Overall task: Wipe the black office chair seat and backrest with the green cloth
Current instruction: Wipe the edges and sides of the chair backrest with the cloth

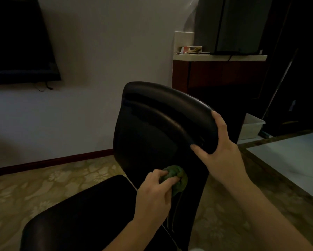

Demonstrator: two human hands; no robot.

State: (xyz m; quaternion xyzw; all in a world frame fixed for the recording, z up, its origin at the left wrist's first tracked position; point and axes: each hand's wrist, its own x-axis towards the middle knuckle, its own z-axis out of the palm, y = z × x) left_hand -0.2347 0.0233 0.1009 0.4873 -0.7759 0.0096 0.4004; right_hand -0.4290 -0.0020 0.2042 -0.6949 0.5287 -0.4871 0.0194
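A black office chair fills the middle of the head view, its backrest (152, 127) upright and its seat (83, 214) in the foreground. My left hand (154, 191) grips a bunched green cloth (177, 178) and presses it against the lower part of the backrest, just above the seat. My right hand (219, 147) holds the backrest's upper right edge, with the thumb on the front face and the fingers wrapped over the rim.
A dark television (20, 42) hangs on the white wall at left. A wooden cabinet (215, 73) with small items on top stands behind the chair. A white plastic bin (251, 127) sits on the floor at right, near a pale glossy surface (293, 160). Patterned carpet (34, 187) surrounds the chair.
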